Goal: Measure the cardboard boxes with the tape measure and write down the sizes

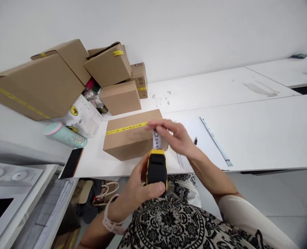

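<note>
My left hand (139, 188) is wrapped round a yellow and black tape measure (157, 169), its thumb on the black case. A short length of white blade (156, 140) sticks out of it toward the box. At the far end of the blade my right hand (174, 135) is closed, its fingers and thumb together about the tip. The very end of the blade is hidden by the fingers. Just beyond lies a closed cardboard box (127, 141), yellow printed tape along its top. My right fingertips are over the box's right end; whether they touch it I cannot tell.
Behind on the left, several cardboard boxes (106, 65) are stacked by the wall. A mint tumbler (65, 135) lies beside a white avocado-print carton (84, 116). A dark phone-like slab (72, 162) rests at the table edge. To the right are a notebook (186, 160), a pen (195, 140) and a ruler-like strip (217, 141).
</note>
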`<move>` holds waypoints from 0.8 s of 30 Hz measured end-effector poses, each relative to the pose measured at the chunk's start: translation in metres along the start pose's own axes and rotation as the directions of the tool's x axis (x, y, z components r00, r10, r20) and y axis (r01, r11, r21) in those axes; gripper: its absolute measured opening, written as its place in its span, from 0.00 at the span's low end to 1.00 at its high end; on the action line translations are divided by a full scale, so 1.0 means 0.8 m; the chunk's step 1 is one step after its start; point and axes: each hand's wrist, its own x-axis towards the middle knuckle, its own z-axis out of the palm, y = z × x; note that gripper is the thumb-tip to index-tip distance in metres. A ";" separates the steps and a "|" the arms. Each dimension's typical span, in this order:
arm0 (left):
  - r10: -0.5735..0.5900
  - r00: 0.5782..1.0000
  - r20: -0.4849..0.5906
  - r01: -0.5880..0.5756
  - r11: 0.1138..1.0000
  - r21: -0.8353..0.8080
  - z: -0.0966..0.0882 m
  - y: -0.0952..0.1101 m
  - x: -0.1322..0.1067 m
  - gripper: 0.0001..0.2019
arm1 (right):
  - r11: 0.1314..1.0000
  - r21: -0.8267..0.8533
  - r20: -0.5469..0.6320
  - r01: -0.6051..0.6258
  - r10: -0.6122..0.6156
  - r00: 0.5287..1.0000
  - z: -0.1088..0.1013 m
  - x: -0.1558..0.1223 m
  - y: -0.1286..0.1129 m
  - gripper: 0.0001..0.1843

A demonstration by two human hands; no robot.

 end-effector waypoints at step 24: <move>0.507 0.557 -0.658 -0.563 0.813 0.150 -0.197 -0.054 0.019 0.22 | 0.933 -0.003 -0.248 -0.361 0.349 0.904 0.019 -0.093 0.137 0.35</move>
